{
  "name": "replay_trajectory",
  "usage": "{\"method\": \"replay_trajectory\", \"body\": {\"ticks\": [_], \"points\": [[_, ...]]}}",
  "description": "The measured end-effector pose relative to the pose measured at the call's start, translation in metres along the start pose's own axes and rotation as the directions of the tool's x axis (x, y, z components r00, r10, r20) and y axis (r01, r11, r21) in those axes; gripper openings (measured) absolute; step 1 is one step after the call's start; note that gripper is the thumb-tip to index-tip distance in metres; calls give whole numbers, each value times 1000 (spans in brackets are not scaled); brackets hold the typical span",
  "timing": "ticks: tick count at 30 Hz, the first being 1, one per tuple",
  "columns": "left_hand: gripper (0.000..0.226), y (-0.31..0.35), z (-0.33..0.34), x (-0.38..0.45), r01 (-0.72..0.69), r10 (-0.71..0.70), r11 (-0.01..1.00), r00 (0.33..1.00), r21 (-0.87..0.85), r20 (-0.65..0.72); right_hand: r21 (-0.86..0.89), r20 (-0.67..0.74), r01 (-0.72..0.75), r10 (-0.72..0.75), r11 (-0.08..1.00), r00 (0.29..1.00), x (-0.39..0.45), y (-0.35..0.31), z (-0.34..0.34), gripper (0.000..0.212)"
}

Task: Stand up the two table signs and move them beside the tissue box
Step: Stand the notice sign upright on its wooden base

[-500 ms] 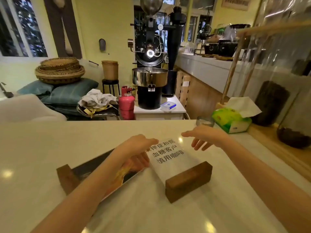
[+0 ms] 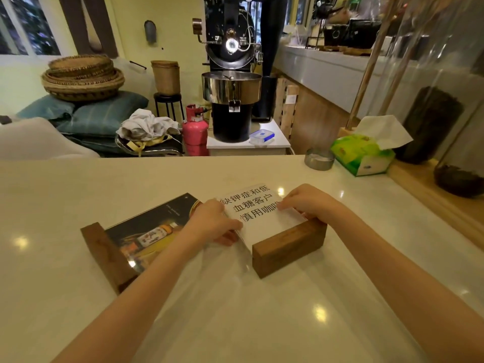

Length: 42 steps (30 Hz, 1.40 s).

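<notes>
Your left hand (image 2: 214, 222) and right hand (image 2: 305, 203) are gripping the white sign's (image 2: 258, 214) side edges, hiding its last characters, while the tissue box (image 2: 362, 155) beyond your right hand is showing one tissue.

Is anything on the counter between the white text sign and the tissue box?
Only a small round metal dish, just left of the green tissue box. Otherwise bare counter lies between it and the white sign.

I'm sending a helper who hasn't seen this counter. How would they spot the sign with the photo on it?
On the pale counter, two signs lie flat, side by side. The photo sign is the left one: dark, glossy, picturing a bottle, unlike the white text sign.
</notes>
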<state>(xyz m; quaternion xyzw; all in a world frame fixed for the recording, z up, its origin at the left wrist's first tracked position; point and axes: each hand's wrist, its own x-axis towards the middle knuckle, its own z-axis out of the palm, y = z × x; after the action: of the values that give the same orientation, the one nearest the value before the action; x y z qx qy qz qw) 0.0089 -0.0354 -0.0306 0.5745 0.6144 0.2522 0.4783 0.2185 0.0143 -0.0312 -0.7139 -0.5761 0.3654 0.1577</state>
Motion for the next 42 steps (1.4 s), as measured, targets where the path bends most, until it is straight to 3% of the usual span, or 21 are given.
{"method": "replay_trajectory", "body": {"ticks": [6, 11, 17, 27, 31, 42], "points": [[35, -1, 5, -7, -20, 20, 999, 1000, -27, -18, 59, -60, 51, -47, 997, 997, -11, 2, 1, 30], [53, 2, 9, -9, -144, 132, 984, 985, -102, -110, 211, -190, 105, -64, 972, 980, -17, 7, 2, 32], [56, 7, 14, -13, -309, 247, 927, 929, -211, -274, 363, -349, 338, -210, 868, 913, -28, 11, 1, 20], [39, 16, 13, -23, -544, 501, 839, 782, -14, -370, 442, -502, 583, -350, 682, 791, -52, 19, -5, 26], [30, 16, 14, -26, -599, 591, 793, 718, 107, -368, 414, -525, 634, -397, 653, 753, -61, 25, -6, 25], [27, 14, 16, -27, -627, 639, 762, 685, 163, -351, 387, -531, 655, -424, 649, 734, -68, 29, -2, 25]]}}
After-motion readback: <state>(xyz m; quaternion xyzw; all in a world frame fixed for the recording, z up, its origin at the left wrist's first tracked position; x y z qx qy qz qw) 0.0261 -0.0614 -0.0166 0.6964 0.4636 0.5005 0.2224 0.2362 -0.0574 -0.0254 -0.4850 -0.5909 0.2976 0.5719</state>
